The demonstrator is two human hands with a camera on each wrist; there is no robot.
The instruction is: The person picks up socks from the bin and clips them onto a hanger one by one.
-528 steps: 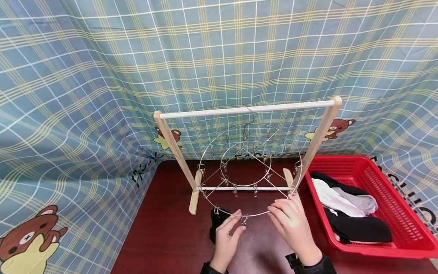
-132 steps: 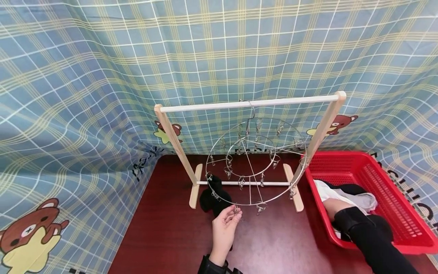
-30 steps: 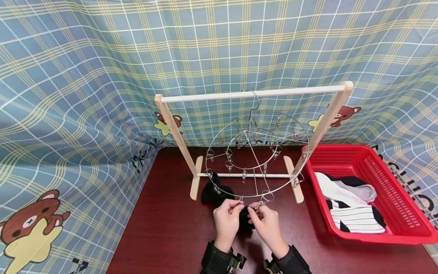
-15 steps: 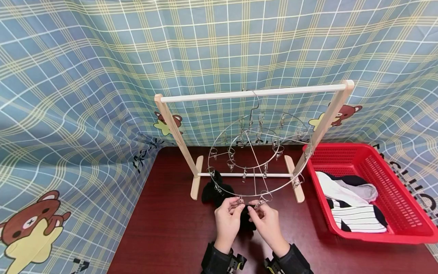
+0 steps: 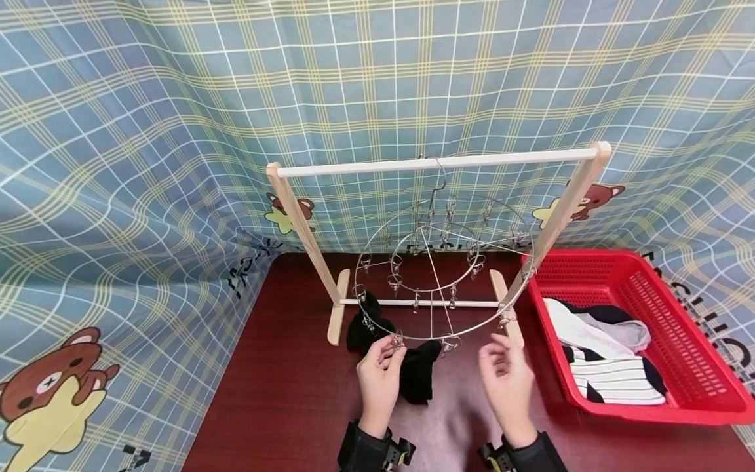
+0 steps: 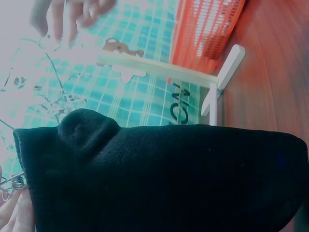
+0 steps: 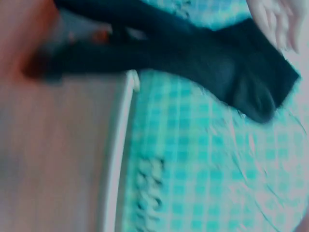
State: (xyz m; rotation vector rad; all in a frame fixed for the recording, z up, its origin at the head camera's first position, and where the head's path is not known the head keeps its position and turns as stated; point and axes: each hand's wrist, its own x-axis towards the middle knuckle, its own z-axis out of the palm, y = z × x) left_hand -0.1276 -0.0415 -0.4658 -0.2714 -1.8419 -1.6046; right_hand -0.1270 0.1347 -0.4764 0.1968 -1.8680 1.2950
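Note:
In the head view my left hand (image 5: 379,390) pinches a metal clip (image 5: 398,339) at the near rim of a round wire hanger (image 5: 483,324). A black sock (image 5: 417,373) hangs there, its cuff corner at my fingertips. The left wrist view shows the clip's coil (image 6: 18,182) right at the edge of the sock (image 6: 169,174). My right hand (image 5: 508,387) is held off to the right, fingers loosely bent and holding nothing. Another clip (image 5: 450,344) dangles by the sock's right top corner. Farther left, a second black sock (image 5: 358,333) hangs under the rim.
A wooden stand with a white top bar (image 5: 366,167) carries the hanger by its hook. More clips dangle around both rings. To the right, a red basket (image 5: 696,413) holds a white and grey sock (image 5: 596,334) and a striped one (image 5: 619,380). Plaid cloth surrounds the dark red table (image 5: 259,406).
My right hand has let go of the sock's cuff and moved right. My left hand has shifted slightly left with the clip, and the sock now shows spread below the rim.

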